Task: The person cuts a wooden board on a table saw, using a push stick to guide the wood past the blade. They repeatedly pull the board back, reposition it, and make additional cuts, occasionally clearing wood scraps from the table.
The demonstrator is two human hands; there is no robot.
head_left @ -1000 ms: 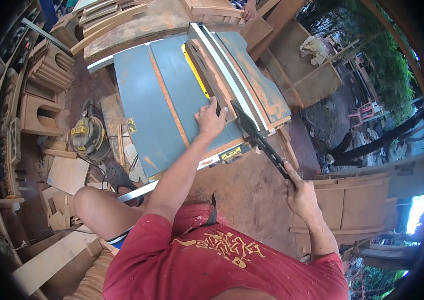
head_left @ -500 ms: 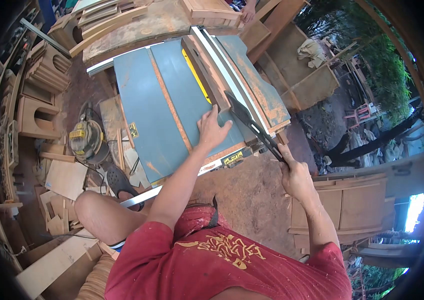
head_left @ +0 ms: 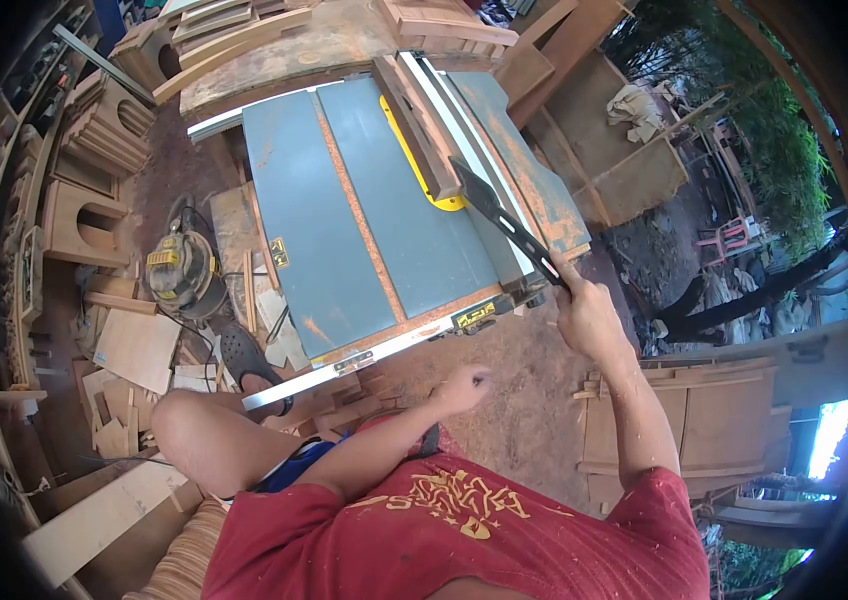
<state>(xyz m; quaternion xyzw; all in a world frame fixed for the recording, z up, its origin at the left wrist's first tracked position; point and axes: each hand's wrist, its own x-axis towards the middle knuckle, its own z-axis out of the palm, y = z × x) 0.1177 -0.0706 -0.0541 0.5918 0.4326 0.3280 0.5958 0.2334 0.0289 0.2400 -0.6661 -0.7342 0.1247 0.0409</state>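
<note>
the wooden strip [head_left: 418, 126] lies flat on the bench [head_left: 344, 200], beside the white fence [head_left: 464, 140]. its long axis runs parallel to the fence, near end pointing toward the person and slightly right. the right hand [head_left: 589, 312] grasps the black push stick [head_left: 516, 232], head at that end. the left hand [head_left: 463, 388] is loosely clenched, off the bench.

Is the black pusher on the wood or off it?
On it: the black pusher has its wide end against the near end of the wooden strip, and the right hand grips its handle.
</note>
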